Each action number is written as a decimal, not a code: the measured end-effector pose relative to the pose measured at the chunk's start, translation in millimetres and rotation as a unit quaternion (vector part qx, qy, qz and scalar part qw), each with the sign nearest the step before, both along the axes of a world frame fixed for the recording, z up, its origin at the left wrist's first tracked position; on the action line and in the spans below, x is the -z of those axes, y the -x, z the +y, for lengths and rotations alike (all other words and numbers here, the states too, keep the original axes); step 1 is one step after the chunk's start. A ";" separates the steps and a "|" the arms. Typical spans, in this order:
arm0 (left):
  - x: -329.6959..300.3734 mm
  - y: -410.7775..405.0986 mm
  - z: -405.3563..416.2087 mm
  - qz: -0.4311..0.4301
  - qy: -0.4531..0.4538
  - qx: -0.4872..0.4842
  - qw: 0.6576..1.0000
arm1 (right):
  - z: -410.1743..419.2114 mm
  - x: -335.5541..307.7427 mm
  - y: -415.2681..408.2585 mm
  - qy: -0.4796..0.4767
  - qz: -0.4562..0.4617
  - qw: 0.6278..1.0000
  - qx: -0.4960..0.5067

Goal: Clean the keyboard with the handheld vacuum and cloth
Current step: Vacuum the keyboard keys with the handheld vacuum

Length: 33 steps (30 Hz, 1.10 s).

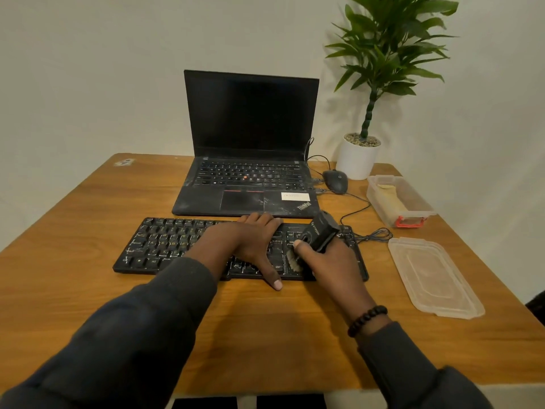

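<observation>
A black wired keyboard (165,243) lies across the middle of the wooden table (88,290), in front of the laptop. My left hand (253,246) rests flat on the keyboard's middle, fingers straight and thumb pointing toward me. My right hand (327,261) grips a small black handheld vacuum (320,230). Its pale brush tip (293,261) touches the keys right of centre. A yellowish cloth (389,196) lies inside the clear plastic box at the right.
An open black laptop (250,143) stands behind the keyboard, with a black mouse (336,180) and cables to its right. A potted plant (358,157) occupies the back right corner. A clear plastic box (424,208) and its lid (433,276) lie along the right edge.
</observation>
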<state>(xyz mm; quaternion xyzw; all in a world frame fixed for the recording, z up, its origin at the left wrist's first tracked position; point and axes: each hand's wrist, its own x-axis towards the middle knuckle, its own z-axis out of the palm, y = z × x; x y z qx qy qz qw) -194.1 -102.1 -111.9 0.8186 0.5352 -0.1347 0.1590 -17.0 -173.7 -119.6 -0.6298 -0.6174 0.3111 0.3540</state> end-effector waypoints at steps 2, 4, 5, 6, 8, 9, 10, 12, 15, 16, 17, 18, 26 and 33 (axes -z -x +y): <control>0.9 0.4 0.4 -0.001 -0.002 0.002 1.000 | -6.7 5.0 2.8 -0.016 -0.029 0.999 -0.010; 1.8 1.1 1.5 -0.002 -0.003 0.004 1.000 | -14.5 6.4 1.2 -0.022 -0.052 0.998 -0.022; 2.3 1.2 2.0 -0.002 -0.004 0.006 1.000 | -17.0 6.2 -0.9 -0.019 -0.064 0.997 -0.031; 2.7 1.0 2.4 -0.003 -0.005 0.006 1.000 | -18.3 4.7 -3.3 -0.011 -0.075 0.996 -0.040; 2.6 1.1 2.2 -0.003 -0.004 0.005 1.000 | -17.5 -0.5 -7.5 0.006 -0.078 0.995 -0.055; 2.1 1.3 2.0 -0.004 -0.002 0.004 1.000 | -14.8 -2.8 -8.9 0.007 -0.067 0.996 -0.053; 2.2 1.5 2.1 -0.005 -0.001 0.002 1.000 | -11.8 -4.8 -9.5 0.002 -0.051 0.998 -0.043; 2.3 1.5 1.7 -0.004 -0.003 0.001 1.000 | -5.2 -5.6 -6.9 -0.005 -0.027 0.999 -0.023; 2.7 1.3 1.6 -0.002 -0.004 0.001 1.000 | 0.2 1.8 2.7 -0.002 -0.027 1.000 -0.016; 3.0 1.1 1.7 -0.002 -0.004 0.002 1.000 | -0.8 4.7 4.9 -0.004 -0.028 1.000 -0.011; 3.1 1.2 1.3 -0.002 -0.005 0.003 1.000 | -3.0 6.9 6.0 -0.007 -0.033 0.999 -0.006; 3.1 1.2 1.2 -0.003 -0.007 0.003 1.000 | -5.5 9.2 6.1 -0.009 -0.041 0.999 -0.004; 2.4 2.0 0.9 -0.013 -0.004 0.003 1.000 | -0.4 0.0 1.2 0.006 -0.036 0.999 -0.010; 4.5 1.9 3.0 -0.010 -0.014 0.012 1.000 | -11.6 -0.2 9.9 0.003 -0.168 0.982 -0.087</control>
